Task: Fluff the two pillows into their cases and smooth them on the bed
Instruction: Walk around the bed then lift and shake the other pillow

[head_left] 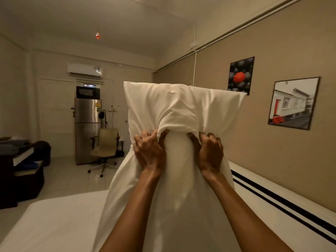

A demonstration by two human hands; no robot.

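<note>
A white pillow in its white case (180, 108) is held upright in the air in front of me, above the bed (60, 224). My left hand (148, 150) and my right hand (209, 151) each clutch a bunch of the case fabric at the pillow's middle, a hand's width apart. The cloth is gathered into folds between them. The loose lower part of the case hangs down over my forearms toward the mattress. I see no second pillow.
The white bed sheet spreads below, with a white, black-striped headboard (283, 202) along the right wall. Two framed pictures (294, 102) hang there. Across the room stand a steel fridge (87, 130), an office chair (105, 146) and dark furniture (21, 170) at the left.
</note>
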